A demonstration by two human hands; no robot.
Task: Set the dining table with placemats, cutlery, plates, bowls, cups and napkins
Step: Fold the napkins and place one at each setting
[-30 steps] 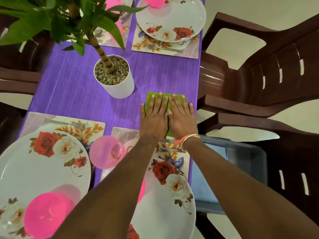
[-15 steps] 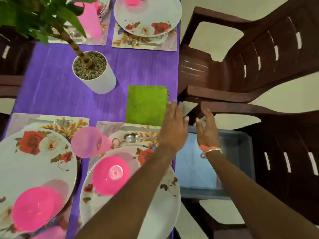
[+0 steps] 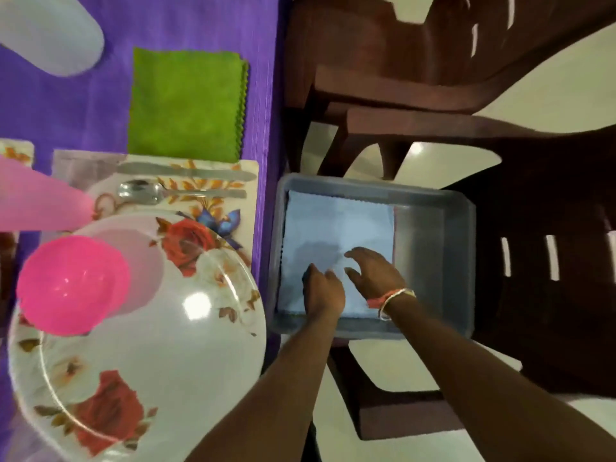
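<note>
Evidently, the purple-clothed dining table [image 3: 83, 105] is largely laid: a large white floral plate [image 3: 160, 355] is set on a floral placemat [image 3: 246, 185]. Beside the table, a grey plastic tub [image 3: 461, 261] holds a pale blue folded napkin [image 3: 336, 221], not yet placed. A folded green cloth napkin [image 3: 185, 101], pink plastic bowl [image 3: 71, 285], steel knife [image 3: 186, 173] and spoon [image 3: 140, 192] are set. Over the blue napkin the right hand [image 3: 375, 270] is spread loosely; whether the left hand [image 3: 325, 291] grips it cannot be told.

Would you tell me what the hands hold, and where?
Left hand and right hand rest on the napkin in the tray; no grip can be told.
</note>
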